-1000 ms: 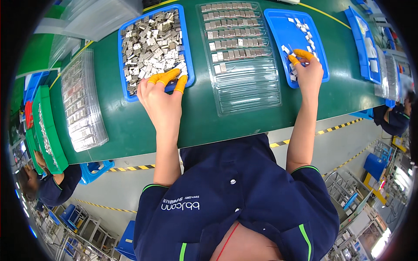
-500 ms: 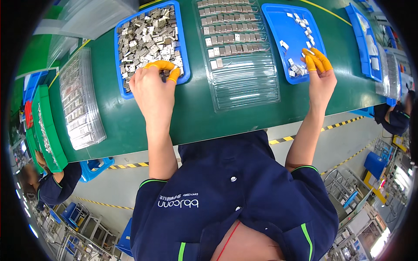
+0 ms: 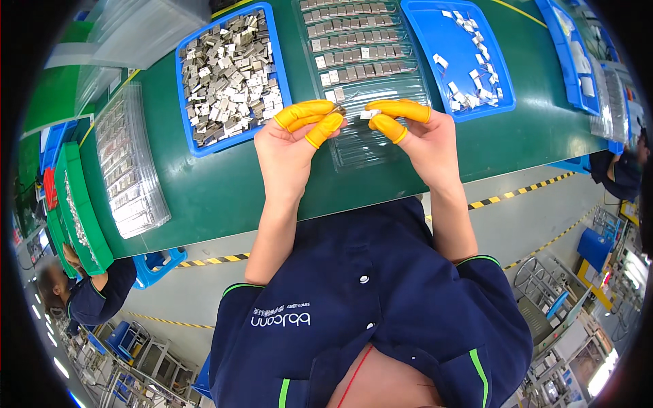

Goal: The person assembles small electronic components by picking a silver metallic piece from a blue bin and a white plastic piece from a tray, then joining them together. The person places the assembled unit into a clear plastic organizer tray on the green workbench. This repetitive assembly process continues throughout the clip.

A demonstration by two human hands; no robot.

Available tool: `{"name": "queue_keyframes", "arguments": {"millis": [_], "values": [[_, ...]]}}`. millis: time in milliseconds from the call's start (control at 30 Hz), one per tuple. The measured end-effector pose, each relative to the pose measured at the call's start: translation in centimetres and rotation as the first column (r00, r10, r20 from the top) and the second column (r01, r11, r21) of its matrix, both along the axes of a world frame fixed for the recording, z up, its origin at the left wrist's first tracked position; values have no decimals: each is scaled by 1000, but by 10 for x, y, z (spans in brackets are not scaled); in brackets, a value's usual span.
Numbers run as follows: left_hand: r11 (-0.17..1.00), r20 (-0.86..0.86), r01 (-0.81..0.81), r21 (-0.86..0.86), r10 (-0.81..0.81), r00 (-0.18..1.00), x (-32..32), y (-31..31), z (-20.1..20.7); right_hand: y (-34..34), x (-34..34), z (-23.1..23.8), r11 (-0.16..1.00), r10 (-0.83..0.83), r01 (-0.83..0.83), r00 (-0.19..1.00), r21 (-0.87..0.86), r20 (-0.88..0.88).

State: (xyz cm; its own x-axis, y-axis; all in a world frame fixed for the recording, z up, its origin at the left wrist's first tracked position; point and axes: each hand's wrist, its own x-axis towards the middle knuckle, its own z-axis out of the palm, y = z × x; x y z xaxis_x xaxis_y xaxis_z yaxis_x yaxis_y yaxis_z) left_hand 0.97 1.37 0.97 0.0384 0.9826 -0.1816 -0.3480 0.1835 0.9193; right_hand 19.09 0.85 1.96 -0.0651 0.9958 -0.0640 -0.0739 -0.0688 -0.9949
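Observation:
Yellow finger cots cover the fingertips of both my hands. My left hand (image 3: 297,139) pinches a small metal shell (image 3: 338,110), mostly covered by the fingers. Close beside it, my right hand (image 3: 423,132) grips a small white connector piece (image 3: 369,114). A narrow gap separates the two parts, held above the near part of a clear plastic tray (image 3: 357,155). Rows of metal-and-white pieces (image 3: 360,54) fill the far part of that tray. To the left, a blue tray (image 3: 182,102) is heaped with metal shells; to the right, another blue tray (image 3: 435,41) holds scattered white pieces.
Stacked clear trays with parts (image 3: 129,163) lie on the green table (image 3: 197,197) at left, beside a green bin (image 3: 80,211). A further blue tray (image 3: 570,64) stands at far right. Another person (image 3: 102,292) works at the left edge. Blue stools (image 3: 158,267) stand below the table.
Both hands have left the two blue trays and come together over the clear tray. The left one moved right with a metal shell; the right one moved left with a white piece.

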Motion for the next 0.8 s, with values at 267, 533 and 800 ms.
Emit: {"name": "queue_keyframes", "arguments": {"millis": [267, 533, 800], "values": [[998, -40, 27, 52, -25, 999, 7, -8, -5, -1, 2, 3, 1000, -3, 5, 992, -13, 130], [989, -85, 109, 97, -101, 991, 4, -10, -4, -9, 5, 16, 991, -9, -57, 873, 121, 488], [945, -62, 309, 107, -303, 951, -7, -12, -2, -2, 11, 15, 964, 264, -264, 961, -7, 81]]}}
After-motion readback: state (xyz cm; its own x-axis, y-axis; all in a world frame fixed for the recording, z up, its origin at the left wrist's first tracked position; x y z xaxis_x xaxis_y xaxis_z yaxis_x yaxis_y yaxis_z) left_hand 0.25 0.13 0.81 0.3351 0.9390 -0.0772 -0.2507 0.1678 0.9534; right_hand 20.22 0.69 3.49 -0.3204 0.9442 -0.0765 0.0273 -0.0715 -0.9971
